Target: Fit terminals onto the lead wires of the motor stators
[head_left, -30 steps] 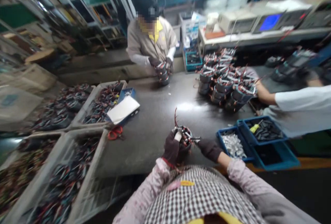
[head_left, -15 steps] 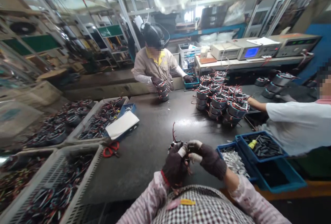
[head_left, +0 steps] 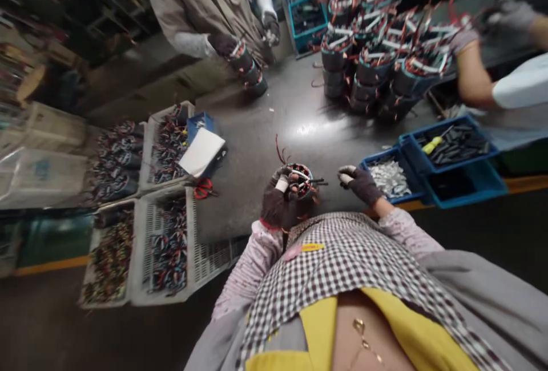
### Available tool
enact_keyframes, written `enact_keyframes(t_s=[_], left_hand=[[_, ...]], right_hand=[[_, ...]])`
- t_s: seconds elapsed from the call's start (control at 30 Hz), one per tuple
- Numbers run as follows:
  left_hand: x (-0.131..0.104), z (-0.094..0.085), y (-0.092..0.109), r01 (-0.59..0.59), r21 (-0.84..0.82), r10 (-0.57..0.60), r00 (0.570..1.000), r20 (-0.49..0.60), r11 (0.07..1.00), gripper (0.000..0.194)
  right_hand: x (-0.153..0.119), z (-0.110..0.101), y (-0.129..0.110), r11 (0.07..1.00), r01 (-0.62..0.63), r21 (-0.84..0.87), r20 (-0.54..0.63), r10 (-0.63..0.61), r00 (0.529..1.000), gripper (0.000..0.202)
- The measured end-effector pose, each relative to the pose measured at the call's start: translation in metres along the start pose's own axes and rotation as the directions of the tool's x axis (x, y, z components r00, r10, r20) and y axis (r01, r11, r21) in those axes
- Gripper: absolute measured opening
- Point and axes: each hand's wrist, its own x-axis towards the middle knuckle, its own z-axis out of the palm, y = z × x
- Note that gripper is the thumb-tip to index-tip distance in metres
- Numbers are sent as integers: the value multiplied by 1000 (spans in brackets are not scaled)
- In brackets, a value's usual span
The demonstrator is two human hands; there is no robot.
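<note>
In the head view, my left hand point(head_left: 277, 197), in a dark fingerless glove with white tape on a finger, is closed around the side of a wound motor stator point(head_left: 305, 174). Red wires rise from its far side, and dark sleeved leads stick out to the right. My right hand point(head_left: 362, 184), gloved alike, is held apart from the stator, just left of a blue tray of small white pieces point(head_left: 389, 178). Its taped fingers are slightly parted, and nothing shows between them.
Stacked stators point(head_left: 377, 63) stand at the back right. Blue trays point(head_left: 464, 185) with black tubes lie right. Red-handled scissors point(head_left: 204, 188), a white pad point(head_left: 202, 152) and crates point(head_left: 192, 234) of wired parts are left. Co-workers' hands point(head_left: 225, 45) handle stators across the table.
My right hand has come away from the stator, moving right toward the white pieces. My left hand keeps its hold. The view has tilted downward.
</note>
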Motion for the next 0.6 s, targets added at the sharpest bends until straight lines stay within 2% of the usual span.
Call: enact_keyframes(t_s=[0.13, 0.27, 0.4, 0.5, 0.6], left_hand=[[-1, -1, -2, -34, -65, 28, 995, -92, 997, 45], [7, 0, -9, -68, -21, 64, 987, -144, 997, 41], [13, 2, -15, -88, -38, 80, 983, -167, 995, 32], [12, 4, -16, -69, -72, 55, 980, -189, 995, 26], [12, 10, -15, -52, -129, 25, 980, -196, 990, 26]], right_hand=[[18, 9, 19, 986, 63, -151, 122, -45, 992, 22], [36, 18, 24, 933, 143, -331, 183, -85, 979, 21], [48, 26, 25, 891, 271, -365, 277, -174, 945, 17], [61, 24, 23, 945, 190, -266, 407, -68, 911, 16], [80, 20, 12, 967, 88, -238, 559, 63, 827, 19]])
